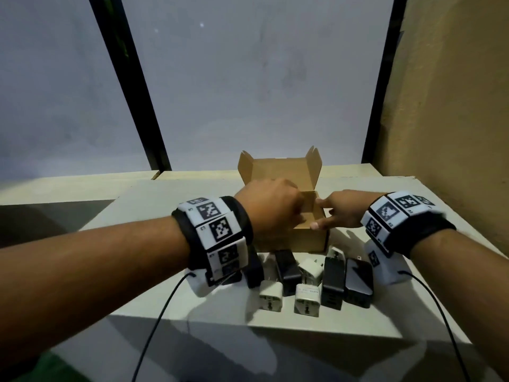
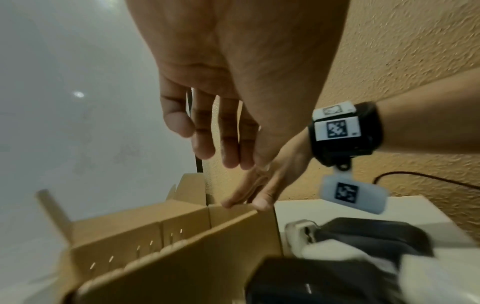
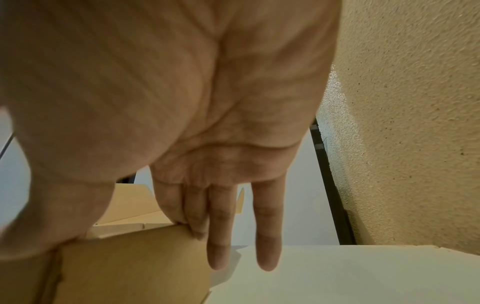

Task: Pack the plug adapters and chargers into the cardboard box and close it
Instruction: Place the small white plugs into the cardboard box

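An open cardboard box (image 1: 292, 238) stands on the white table, its lid upright at the back. My left hand (image 1: 272, 208) hovers over the box's opening; in the left wrist view its fingers (image 2: 207, 133) hang relaxed and hold nothing. My right hand (image 1: 341, 210) rests on the box's right wall with straight fingers, thumb at the front right corner; the right wrist view shows two fingers (image 3: 194, 222) on the rim of the box (image 3: 130, 267). White plug adapters (image 1: 270, 299) and black chargers (image 1: 358, 282) lie in a loose group before the box. The box's inside is mostly hidden.
The white table (image 1: 165, 216) ends in a front edge just behind the adapters. A rough tan wall (image 1: 454, 106) stands close on the right, and a pale window pane with dark frame bars (image 1: 132, 86) behind. Black cables (image 1: 157, 326) trail from both wrists.
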Demonstrator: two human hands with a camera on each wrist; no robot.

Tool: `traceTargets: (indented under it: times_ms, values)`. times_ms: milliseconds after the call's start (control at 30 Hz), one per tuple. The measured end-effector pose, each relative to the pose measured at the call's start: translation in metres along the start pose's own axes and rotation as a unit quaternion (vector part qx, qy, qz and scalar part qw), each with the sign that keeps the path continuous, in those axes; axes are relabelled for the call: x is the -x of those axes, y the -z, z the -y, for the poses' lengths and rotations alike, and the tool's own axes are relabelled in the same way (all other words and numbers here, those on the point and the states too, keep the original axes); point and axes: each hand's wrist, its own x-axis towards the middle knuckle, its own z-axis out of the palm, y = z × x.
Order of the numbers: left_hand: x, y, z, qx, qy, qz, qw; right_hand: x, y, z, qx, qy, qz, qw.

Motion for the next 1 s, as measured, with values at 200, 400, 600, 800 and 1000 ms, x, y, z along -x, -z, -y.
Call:
traceTargets:
  times_ms: [200, 400, 600, 800, 1000]
  values:
    - [0.068, -0.038, -0.004, 0.075, 0.069, 0.044, 0.994, 0.003, 0.003, 0.007, 0.022, -0.027, 0.009, 0.999]
    - [0.093, -0.057, -0.019, 0.113, 0.077, 0.091, 0.986, 0.007, 0.006, 0.014, 0.052, -0.045, 0.012, 0.998]
    - [0.101, -0.063, -0.019, 0.135, 0.066, 0.082, 0.985, 0.005, 0.006, 0.016, 0.058, -0.048, 0.012, 0.997]
    - [0.109, -0.057, -0.013, 0.182, 0.044, 0.095, 0.978, 0.006, 0.006, 0.016, 0.065, -0.047, 0.008, 0.997]
    - [0.100, -0.020, 0.000, 0.224, 0.035, 0.079, 0.971, 0.004, 0.005, 0.014, 0.066, -0.039, 0.008, 0.997]
